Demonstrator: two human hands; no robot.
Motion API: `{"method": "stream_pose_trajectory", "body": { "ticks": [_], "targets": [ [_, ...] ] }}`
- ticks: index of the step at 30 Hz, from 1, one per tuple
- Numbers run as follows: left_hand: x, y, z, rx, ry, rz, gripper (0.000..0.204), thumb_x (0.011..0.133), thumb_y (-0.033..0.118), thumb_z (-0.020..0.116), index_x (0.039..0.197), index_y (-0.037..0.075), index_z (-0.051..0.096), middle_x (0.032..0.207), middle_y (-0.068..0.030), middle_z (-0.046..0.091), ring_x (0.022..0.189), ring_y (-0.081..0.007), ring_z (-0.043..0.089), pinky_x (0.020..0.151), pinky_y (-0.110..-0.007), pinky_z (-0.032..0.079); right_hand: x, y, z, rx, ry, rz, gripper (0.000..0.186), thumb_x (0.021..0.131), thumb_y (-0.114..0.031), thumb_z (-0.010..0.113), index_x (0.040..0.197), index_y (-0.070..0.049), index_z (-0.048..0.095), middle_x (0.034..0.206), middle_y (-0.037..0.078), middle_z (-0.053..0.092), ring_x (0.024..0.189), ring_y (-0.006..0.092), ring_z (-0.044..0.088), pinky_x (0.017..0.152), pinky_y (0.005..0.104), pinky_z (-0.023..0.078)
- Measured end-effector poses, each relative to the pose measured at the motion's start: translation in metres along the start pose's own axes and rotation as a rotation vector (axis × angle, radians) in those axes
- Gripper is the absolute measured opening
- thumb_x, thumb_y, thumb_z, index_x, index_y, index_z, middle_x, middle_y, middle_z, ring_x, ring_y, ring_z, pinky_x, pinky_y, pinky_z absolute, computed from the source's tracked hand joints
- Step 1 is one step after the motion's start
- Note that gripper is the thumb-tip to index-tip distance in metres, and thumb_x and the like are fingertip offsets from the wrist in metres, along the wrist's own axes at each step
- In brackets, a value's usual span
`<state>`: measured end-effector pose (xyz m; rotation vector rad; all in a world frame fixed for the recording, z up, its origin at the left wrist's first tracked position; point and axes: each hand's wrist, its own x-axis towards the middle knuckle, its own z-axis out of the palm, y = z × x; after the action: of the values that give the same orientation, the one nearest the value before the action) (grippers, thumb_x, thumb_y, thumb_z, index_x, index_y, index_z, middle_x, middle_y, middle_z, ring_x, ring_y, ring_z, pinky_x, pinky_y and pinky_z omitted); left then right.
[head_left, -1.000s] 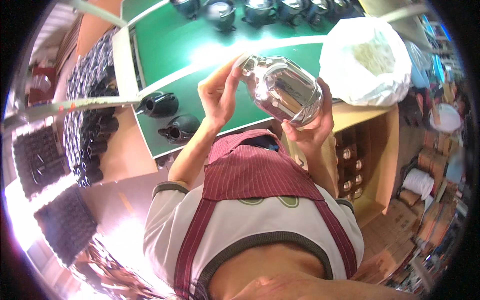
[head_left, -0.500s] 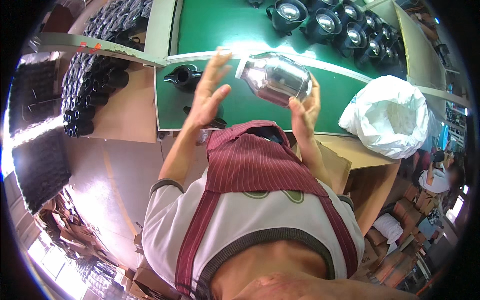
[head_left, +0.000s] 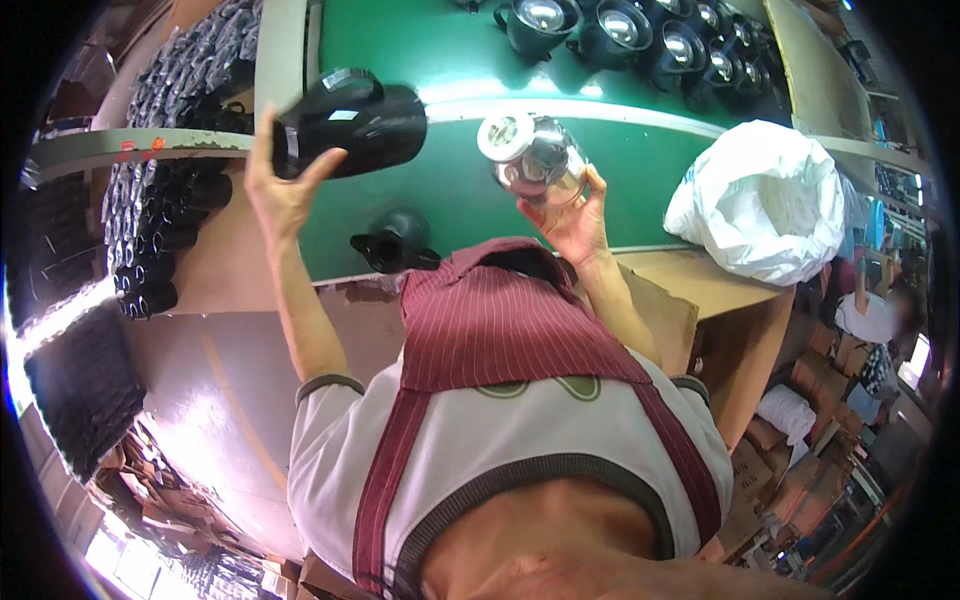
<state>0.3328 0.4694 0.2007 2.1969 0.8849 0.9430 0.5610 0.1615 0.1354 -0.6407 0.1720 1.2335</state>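
My left hand (head_left: pixel 282 190) grips a black jug body (head_left: pixel 375 130) by one end, its thumb along the underside. The jug lies on its side in the air above the green bench, its handle uppermost. In my right hand (head_left: pixel 575 222) is a silvery vacuum flask liner (head_left: pixel 548 165), held from below and behind. The liner tilts so that its mouth, with a white ring (head_left: pixel 505 136) around it, faces up and left. A black jug part with a spout (head_left: pixel 395 240) rests at the bench's near edge, between my forearms.
Several black jugs with shiny liners inside (head_left: pixel 612 25) stand at the far right of the green bench (head_left: pixel 460 215). An open white sack (head_left: pixel 765 200) sits at the right, above a cardboard box (head_left: pixel 660 290). Stacked black jug bodies (head_left: pixel 150 235) fill the left side.
My left hand was empty with fingers spread; now it has a black jug body, lifted on the left. My right hand has tilted the liner more upright, its mouth turned toward me.
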Motion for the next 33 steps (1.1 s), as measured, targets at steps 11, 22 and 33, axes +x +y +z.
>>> {"method": "stream_pose_trajectory", "body": {
  "ticks": [11,22,33],
  "targets": [
    [0.008,0.167,0.057,-0.317,-0.498,0.494,0.112,0.041,0.039,0.098,0.139,0.005,0.056,0.122,-0.0119,0.064,0.107,-0.0297,0.061,0.096,-0.039,0.047,-0.024,0.025,-0.069,-0.036,-0.138,-0.03,0.062,0.096,-0.052,0.058,0.147,-0.019,0.047,0.15,0.006,0.049,0.141,0.0286,0.041,0.117,0.0505,0.033],
    [0.01,0.178,0.062,-0.325,-0.53,0.499,0.109,0.046,0.049,0.094,0.138,0.007,0.055,0.111,-0.0127,0.066,0.096,-0.0319,0.062,0.088,-0.041,0.051,-0.043,0.001,-0.102,-0.909,-0.202,-0.318,0.068,0.084,-0.021,0.077,0.145,-0.011,0.047,0.142,0.01,0.055,0.129,0.03,0.054,0.111,0.0481,0.043],
    [0.035,0.171,0.049,-0.309,-0.517,0.592,0.109,0.044,0.049,0.094,0.136,0.005,0.057,0.118,-0.0115,0.065,0.1,-0.031,0.062,0.089,-0.04,0.05,-0.021,-0.014,-0.074,-0.273,-0.217,-0.207,0.071,0.077,-0.015,0.081,0.14,-0.011,0.051,0.133,0.008,0.06,0.123,0.0276,0.058,0.108,0.0446,0.047]
  ]
}}
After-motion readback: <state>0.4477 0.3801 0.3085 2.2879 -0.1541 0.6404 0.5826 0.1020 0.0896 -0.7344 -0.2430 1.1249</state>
